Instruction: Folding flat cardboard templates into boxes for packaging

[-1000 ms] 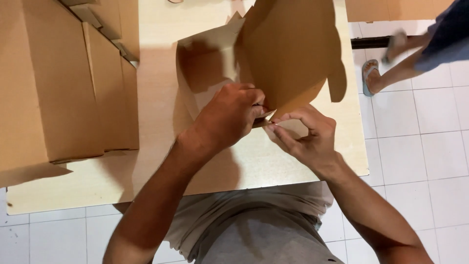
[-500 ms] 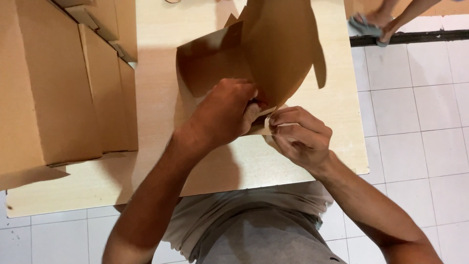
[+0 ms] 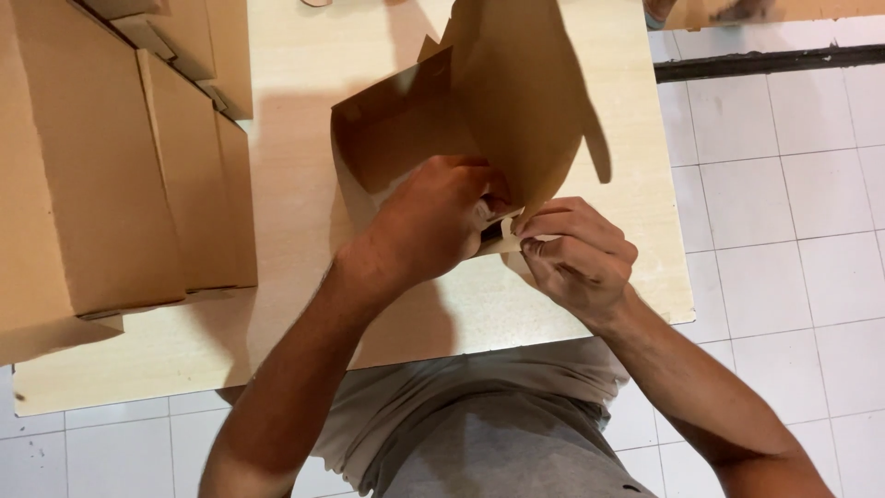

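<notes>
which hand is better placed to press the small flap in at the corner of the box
Probably the right hand: its fingers already pinch the small flap at the box corner. The left hand grips the panel beside it, steadying the box on the table.

The lower corner of the cardboard sheet (image 3: 516, 120) is covered by the two hands, the left hand (image 3: 433, 221) and the right hand (image 3: 576, 254), so how the fingers pinch it cannot be told. The sheet's top runs off the picture's upper edge. Left of the sheet, the cardboard boxes (image 3: 101, 166) on the table (image 3: 304, 111) are cut off too.
</notes>
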